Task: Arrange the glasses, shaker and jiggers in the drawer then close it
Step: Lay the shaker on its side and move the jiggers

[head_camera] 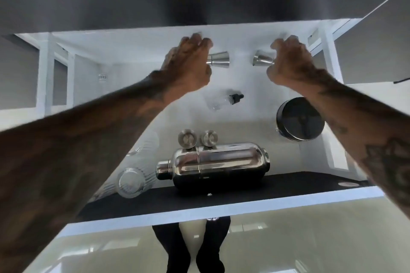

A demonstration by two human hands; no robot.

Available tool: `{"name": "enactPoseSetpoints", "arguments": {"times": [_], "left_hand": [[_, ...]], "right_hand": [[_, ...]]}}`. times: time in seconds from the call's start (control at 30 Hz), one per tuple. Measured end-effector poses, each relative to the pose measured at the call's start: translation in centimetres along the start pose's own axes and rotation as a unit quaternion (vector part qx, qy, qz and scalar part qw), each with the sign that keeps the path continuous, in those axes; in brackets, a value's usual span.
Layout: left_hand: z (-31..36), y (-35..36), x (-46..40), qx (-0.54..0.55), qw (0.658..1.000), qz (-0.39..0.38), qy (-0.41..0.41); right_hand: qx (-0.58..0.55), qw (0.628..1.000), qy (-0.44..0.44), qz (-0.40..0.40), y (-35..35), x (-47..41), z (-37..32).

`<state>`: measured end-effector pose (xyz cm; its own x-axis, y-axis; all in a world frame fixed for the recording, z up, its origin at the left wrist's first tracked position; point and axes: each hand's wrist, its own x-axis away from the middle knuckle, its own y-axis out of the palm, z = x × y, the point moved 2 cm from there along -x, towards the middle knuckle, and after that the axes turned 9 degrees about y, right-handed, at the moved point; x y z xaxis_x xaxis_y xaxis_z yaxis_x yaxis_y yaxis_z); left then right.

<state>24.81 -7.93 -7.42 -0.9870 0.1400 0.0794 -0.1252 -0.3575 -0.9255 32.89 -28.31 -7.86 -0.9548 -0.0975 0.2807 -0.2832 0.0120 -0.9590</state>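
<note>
two outstretched arms: left hand (pixel 188 62) and right hand (pixel 290 62) each pinch a jigger (pixel 218 59).

Bright overexposed white, soft blur, fisheye edges.

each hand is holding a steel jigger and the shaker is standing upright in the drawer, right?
Not quite. The shaker lies on its side in the drawer, not upright; the head view shows this. The rest holds: the left hand and right hand each hold a steel jigger.
</note>
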Motion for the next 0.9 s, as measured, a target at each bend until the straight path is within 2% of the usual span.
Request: {"name": "enactPoseSetpoints", "arguments": {"times": [0.1,0.2,0.33,0.43,0.53,0.6,0.7,0.8,0.9], "left_hand": [[-0.6,2.3,-1.8,-0.058,0.997,-0.058,0.002],[-1.2,3.8,-0.9,-0.07,0.996,-0.052,-0.003],[-2.4,4.1,0.8,0.002,1.0,-0.018,-0.025],[-2.3,2.4,1.8,0.044,0.997,0.04,-0.04],[-1.4,-0.4,3.9,0.059,0.991,0.117,-0.022],[0.0,-1.9,5.6,0.097,0.987,0.131,0.005],[2.8,-1.9,7.0,0.134,0.989,0.05,0.032],[4.9,0.0,7.1,0.117,0.991,-0.048,0.037],[5.6,1.8,7.0,0.11,0.987,-0.113,0.032]], "right_hand": [[0.064,0.996,-0.007,-0.062,1.3,-1.5,1.2],[0.064,0.995,-0.011,-0.07,2.3,-1.3,1.5],[0.034,0.997,-0.017,-0.068,2.6,-0.6,1.6],[-0.025,0.998,-0.04,-0.037,0.8,0.8,1.0],[-0.087,0.993,-0.084,0.005,-1.7,3.9,0.5],[-0.104,0.988,-0.118,-0.002,-2.7,6.5,-0.1],[-0.114,0.983,-0.127,-0.061,-2.6,9.8,-0.8],[-0.106,0.977,-0.135,-0.128,-1.0,12.0,-1.8],[-0.067,0.975,-0.132,-0.168,0.8,13.0,-2.4]]}}
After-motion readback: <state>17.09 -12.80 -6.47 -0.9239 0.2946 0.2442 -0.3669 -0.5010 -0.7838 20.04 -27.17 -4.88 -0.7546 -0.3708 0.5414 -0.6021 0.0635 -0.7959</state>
